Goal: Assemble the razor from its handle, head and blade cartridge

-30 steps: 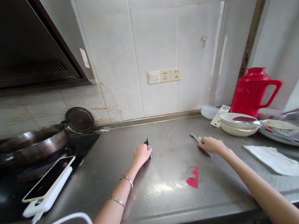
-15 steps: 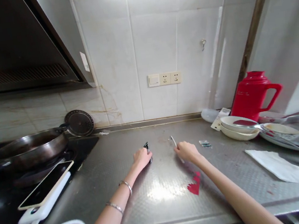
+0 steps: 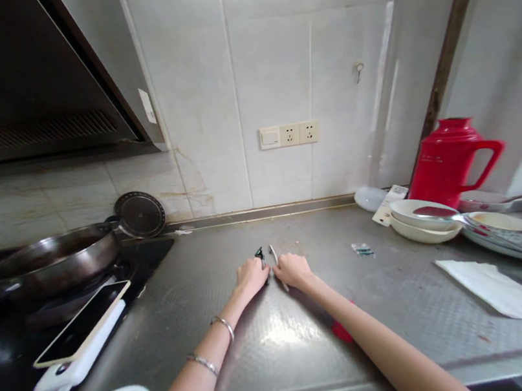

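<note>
My left hand [image 3: 253, 276] is closed around a small dark item [image 3: 260, 254] that pokes out past the fingers; what it is cannot be made out. Close beside it, my right hand [image 3: 292, 270] grips a thin whitish stick-like item [image 3: 274, 255], whose tip shows above the fingers and whose lower end shows below. A narrow gap separates the two hands over the steel counter [image 3: 248, 374]. Partly hidden under my right forearm lies a red scrap [image 3: 341, 332]. To the right of my right hand is a small clear and green wrapper [image 3: 362, 249].
On the left, a phone [image 3: 84, 323] on a white device with a cable rests at the stove's edge, near a steel pan [image 3: 55, 259]. At right are stacked bowls [image 3: 423, 233], a red thermos [image 3: 447, 164], plates with utensils, and a white tissue [image 3: 501, 290].
My right hand has moved left with the whitish item, close to my left hand. My right forearm now covers part of the red scrap. The view has shifted slightly.
</note>
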The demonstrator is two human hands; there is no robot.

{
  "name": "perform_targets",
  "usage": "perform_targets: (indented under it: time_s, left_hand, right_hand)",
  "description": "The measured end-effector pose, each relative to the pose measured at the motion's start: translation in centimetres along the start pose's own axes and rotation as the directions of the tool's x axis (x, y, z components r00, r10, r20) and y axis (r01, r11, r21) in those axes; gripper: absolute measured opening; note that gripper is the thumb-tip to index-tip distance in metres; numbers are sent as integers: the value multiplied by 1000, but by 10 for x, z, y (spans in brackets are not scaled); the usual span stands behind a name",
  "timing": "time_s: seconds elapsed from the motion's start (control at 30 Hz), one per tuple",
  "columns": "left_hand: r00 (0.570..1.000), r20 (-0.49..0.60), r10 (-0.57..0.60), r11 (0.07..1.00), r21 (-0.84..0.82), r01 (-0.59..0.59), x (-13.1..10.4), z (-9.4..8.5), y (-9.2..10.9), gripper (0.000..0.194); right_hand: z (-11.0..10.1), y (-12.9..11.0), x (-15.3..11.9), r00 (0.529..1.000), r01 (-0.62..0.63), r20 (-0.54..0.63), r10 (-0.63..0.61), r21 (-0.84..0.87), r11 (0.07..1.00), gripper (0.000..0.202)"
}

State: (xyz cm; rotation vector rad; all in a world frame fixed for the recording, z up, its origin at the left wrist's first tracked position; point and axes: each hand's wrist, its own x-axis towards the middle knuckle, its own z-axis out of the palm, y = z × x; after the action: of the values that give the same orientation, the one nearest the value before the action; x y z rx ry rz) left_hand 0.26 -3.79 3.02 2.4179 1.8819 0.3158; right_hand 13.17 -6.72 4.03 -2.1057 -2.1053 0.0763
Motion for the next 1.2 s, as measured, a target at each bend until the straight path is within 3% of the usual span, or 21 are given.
perform_targets:
  time_s: [0.53, 0.67, 0.8, 0.9, 1.07, 1.2]
  left_hand:
    - [999, -22, 25, 996, -83, -27, 5, 9, -7, 38]
    - [999, -31, 36, 993, -113, -39, 4, 5, -11, 41]
    - [999, -54, -6, 984, -178, -4, 7, 3, -16, 42]
    - [997, -73, -18, 972, -233, 0, 12, 5, -18, 40]
    - [993, -112, -26, 958, -288, -8, 17, 8, -17, 39]
    - [993, -119, -29, 949, -315, -10, 16, 8, -15, 38]
  right_hand:
    - [5, -3, 5, 999, -32, -22, 33, 52, 998, 40]
    - [-2, 15, 7, 998, -39, -43, 43, 92, 995, 36]
    - [-20, 71, 9, 995, 69, -79, -56, 183, 981, 21]
    - [-34, 134, 9, 979, 190, -130, -160, 272, 943, 29]
    - [-50, 231, -1, 993, 86, -105, -58, 285, 955, 51]
    - [-51, 274, -8, 1000, 15, 10, -18, 273, 962, 68]
